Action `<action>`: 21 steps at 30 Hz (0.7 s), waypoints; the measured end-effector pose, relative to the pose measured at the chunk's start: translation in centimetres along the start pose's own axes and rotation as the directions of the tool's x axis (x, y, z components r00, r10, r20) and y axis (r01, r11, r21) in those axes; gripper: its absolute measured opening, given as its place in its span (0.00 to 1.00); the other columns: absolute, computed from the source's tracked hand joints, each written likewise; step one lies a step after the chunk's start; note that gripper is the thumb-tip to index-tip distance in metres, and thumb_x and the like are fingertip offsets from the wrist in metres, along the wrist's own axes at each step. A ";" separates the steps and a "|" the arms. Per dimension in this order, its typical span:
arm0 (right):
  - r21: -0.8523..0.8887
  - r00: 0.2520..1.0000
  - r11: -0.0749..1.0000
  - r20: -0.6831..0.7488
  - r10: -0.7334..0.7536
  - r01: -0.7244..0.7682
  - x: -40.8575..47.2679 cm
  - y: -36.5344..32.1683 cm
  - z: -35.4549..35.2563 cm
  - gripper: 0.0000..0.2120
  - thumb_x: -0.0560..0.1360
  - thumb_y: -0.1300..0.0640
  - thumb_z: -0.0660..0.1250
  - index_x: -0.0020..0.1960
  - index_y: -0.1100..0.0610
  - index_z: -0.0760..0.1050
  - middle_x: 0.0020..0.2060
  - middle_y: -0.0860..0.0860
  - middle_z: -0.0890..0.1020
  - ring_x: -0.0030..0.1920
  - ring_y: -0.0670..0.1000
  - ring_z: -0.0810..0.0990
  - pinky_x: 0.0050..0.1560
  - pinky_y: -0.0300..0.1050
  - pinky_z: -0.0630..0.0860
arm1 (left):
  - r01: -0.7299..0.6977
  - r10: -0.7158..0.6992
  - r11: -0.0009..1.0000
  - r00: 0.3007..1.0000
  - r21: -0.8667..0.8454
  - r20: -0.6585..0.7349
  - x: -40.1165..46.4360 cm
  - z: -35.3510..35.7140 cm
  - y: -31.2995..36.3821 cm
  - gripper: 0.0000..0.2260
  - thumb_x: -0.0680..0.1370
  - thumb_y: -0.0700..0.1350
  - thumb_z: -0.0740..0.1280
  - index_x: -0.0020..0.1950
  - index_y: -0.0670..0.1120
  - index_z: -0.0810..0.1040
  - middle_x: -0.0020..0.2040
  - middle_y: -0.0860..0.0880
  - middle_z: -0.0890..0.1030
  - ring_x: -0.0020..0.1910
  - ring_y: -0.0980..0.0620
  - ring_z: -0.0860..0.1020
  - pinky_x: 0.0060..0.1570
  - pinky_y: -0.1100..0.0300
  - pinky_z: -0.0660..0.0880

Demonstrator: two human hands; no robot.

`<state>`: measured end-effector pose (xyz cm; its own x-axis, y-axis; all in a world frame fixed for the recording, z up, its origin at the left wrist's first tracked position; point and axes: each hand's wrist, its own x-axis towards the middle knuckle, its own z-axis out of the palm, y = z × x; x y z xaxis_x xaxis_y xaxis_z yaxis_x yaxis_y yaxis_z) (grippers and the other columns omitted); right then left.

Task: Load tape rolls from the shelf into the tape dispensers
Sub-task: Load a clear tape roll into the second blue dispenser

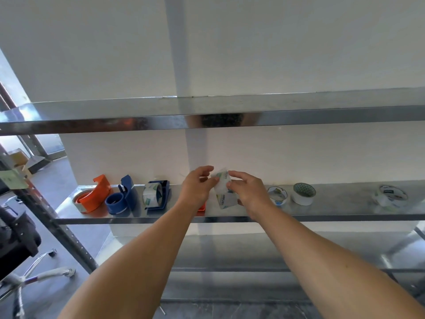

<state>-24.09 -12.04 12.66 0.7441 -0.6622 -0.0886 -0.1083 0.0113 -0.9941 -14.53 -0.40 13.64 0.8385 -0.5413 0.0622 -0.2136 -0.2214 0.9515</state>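
Left hand (198, 185) and right hand (247, 189) pinch clear, label-wrapped tape roll (224, 189) between fingertips above steel shelf (333, 209); partly hidden orange dispenser (201, 207) beneath.

Four tape dispensers on the shelf (345, 203): orange dispenser (94, 194), blue dispenser (122, 198), dark blue dispenser (158, 194), and a red dispenser (201, 207) mostly hidden behind a wrist. Three loose rolls to the right: first roll (277, 195), white roll (304, 193), wrapped roll (391, 196). One more held roll (224, 192) between two hands.

Metal shelf (333, 207): 3 dispensers (93, 196) left, 3 tape rolls (303, 194) right.
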 end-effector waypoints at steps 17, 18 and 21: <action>-0.008 0.997 0.999 0.070 0.038 -0.038 0.1 0.0 0.5 0.19 0.74 0.54 0.71 0.64 0.47 0.76 0.55 0.49 0.83 0.54 0.50 0.81 0.45 0.44 0.76 | -0.020 0.040 0.968 0.996 0.251 -0.076 2.0 0.0 1.1 0.09 0.81 0.47 0.65 0.54 0.47 0.83 0.50 0.51 0.80 0.49 0.51 0.77 0.51 0.57 0.74; -0.013 0.997 0.998 0.059 0.054 -0.053 0.2 -0.2 0.6 0.20 0.74 0.51 0.72 0.64 0.46 0.75 0.57 0.49 0.81 0.55 0.51 0.79 0.46 0.46 0.76 | -0.036 0.059 0.962 0.995 0.270 -0.078 2.0 0.2 1.1 0.09 0.81 0.47 0.65 0.55 0.46 0.83 0.49 0.52 0.79 0.49 0.52 0.76 0.50 0.58 0.72; -0.052 0.997 0.996 0.030 0.073 -0.071 0.4 -0.4 0.7 0.21 0.74 0.49 0.71 0.66 0.48 0.75 0.60 0.49 0.78 0.55 0.52 0.76 0.44 0.45 0.72 | -0.052 0.080 0.956 0.993 0.287 -0.087 1.9 0.7 1.0 0.09 0.81 0.47 0.66 0.55 0.45 0.83 0.49 0.54 0.76 0.50 0.54 0.73 0.50 0.60 0.68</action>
<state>-23.22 -11.78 13.02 0.7537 -0.6368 -0.1629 -0.1955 0.0194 -0.9805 -13.53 -2.22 14.47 0.8593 -0.4845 0.1638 -0.3915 -0.4170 0.8203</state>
